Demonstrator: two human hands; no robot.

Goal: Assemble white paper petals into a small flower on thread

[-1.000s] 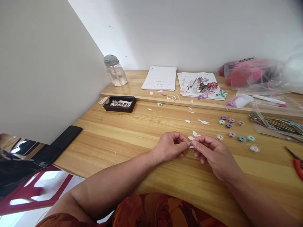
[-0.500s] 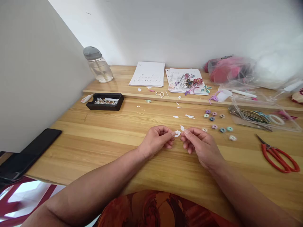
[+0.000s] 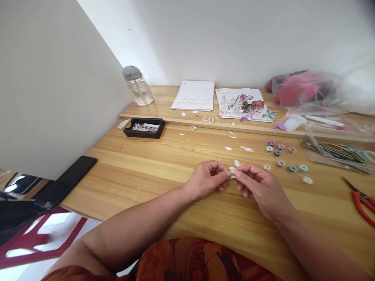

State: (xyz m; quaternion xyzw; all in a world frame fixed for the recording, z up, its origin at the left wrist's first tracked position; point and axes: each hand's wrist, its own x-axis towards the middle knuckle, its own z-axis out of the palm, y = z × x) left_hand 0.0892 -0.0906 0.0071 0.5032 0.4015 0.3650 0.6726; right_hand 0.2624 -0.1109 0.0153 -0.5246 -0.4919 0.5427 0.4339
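Observation:
My left hand (image 3: 207, 179) and my right hand (image 3: 258, 186) meet low over the wooden table (image 3: 152, 168), fingertips pinched together on a small white paper petal (image 3: 232, 170). Another white petal (image 3: 236, 162) lies on the table just behind them. Both hands are closed in a pinch, other fingers curled under. More white paper bits (image 3: 247, 148) lie farther back.
Several small coloured paper coils (image 3: 281, 156) lie right of my hands. Red scissors (image 3: 361, 200) lie at the right edge. A black tray of beads (image 3: 144, 128), a water bottle (image 3: 137, 86), paper sheets (image 3: 195, 96), a card with quilled flowers (image 3: 244, 104) and plastic bags (image 3: 310, 91) stand behind. A black phone (image 3: 72, 173) lies left.
My hands, slightly apart half a second ago, have come together again on the white petal. The camera swung left and back, so the scene shifted in view.

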